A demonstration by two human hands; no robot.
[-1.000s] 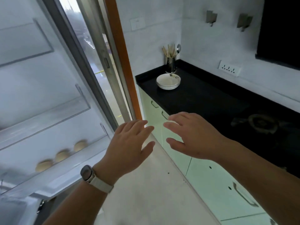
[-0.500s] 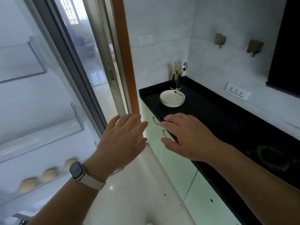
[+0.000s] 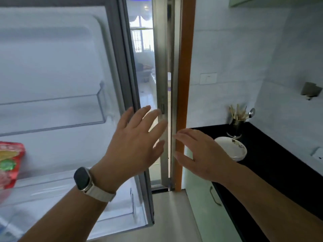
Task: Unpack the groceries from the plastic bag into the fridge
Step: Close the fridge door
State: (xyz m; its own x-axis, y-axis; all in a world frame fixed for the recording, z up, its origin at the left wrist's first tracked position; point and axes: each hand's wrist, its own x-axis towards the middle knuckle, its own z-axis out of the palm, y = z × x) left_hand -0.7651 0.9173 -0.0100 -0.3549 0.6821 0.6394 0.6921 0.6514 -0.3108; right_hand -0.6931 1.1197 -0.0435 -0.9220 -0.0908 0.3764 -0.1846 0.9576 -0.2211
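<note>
The open fridge door point(image 3: 52, 75) fills the left side, its white inner face turned to me with clear door shelves point(image 3: 57, 116). A red snack packet point(image 3: 9, 163) stands in a lower door shelf at the far left. My left hand point(image 3: 134, 145), with a watch on the wrist, is held up with fingers spread near the door's grey outer edge point(image 3: 129, 84), holding nothing. My right hand point(image 3: 201, 154) hovers beside it, fingers apart and empty. No plastic bag is in view.
A black countertop point(image 3: 272, 163) runs along the right, with stacked white plates point(image 3: 232, 149) and a metal utensil holder point(image 3: 237, 123). Pale green cabinet doors point(image 3: 206, 206) sit under it. An orange door frame point(image 3: 185, 84) and sliding glass door point(image 3: 162, 67) stand straight ahead.
My view has tilted up and turned left, so the fridge door now fills more of the frame. Both hands have risen with it and stay empty. The red packet has come into view.
</note>
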